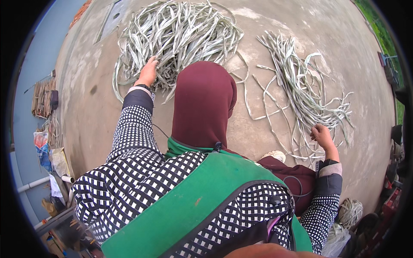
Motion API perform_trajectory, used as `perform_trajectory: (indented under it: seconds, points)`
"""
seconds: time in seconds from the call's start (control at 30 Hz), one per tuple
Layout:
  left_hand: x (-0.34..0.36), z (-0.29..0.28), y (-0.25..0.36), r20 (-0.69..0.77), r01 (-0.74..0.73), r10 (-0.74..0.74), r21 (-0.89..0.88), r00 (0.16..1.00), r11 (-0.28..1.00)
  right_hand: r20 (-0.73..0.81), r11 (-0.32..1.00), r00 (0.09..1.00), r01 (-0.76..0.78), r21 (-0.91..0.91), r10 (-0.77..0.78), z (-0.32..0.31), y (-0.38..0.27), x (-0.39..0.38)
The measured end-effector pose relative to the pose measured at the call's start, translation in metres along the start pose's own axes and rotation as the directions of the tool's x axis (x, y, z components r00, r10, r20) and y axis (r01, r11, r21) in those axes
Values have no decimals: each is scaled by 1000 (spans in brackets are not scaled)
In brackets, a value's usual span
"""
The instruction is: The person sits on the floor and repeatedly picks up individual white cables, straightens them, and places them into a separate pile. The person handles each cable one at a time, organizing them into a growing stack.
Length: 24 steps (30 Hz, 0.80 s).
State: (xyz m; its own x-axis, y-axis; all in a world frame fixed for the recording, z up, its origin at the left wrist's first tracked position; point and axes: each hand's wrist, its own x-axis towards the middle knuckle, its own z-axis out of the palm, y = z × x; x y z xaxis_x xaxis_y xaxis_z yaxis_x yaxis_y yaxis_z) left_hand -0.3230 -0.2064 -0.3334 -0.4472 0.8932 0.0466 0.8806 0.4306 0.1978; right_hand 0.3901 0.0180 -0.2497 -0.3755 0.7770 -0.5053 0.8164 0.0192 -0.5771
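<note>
A large heap of pale grey-green flat strips point(185, 34) lies on the ground ahead of me. At its near left edge is my left hand point(147, 72), closed, its fingertips against the strips; what they grip is hard to make out. To the right a smaller, looser bundle of the same strips point(297, 81) is spread out, its ends fanning toward me. My right hand point(322, 136) is closed with curled fingers beside the near end of this bundle. Whatever may be in its fingers is hidden. A few long loose strips point(266, 101) trail between the two piles.
Concrete ground point(344, 47) surrounds the strips. Along the left wall stand tied bundles of thin sticks point(42, 99), bags and a white pipe point(34, 184). A wound ball of strips point(350, 213) sits at lower right, beside a clear plastic bag point(337, 241). My shoe point(275, 155) is near the right bundle.
</note>
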Motion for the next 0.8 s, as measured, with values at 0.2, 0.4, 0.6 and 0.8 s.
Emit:
perform_trajectory:
  seconds: [0.2, 0.4, 0.6, 0.8]
  points:
    - [8, 3, -8, -194, 91, -103, -71, 976, 993, -15, 999, 1000, -23, 36, 23, -2, 7, -3]
    - [8, 1, -21, -152, 299, -321, -150, 935, 942, -28, 1000, 999, -24, 2, 24, -4, 21, -4]
    - [22, -62, 6, -368, 207, -287, -242, 884, 948, -40, 999, 999, -20, 36, 22, -4, 23, -3]
    - [53, -196, 163, -640, -532, 26, -615, 768, 582, -199, 994, 978, 50, -93, -68, -19, 31, 22]
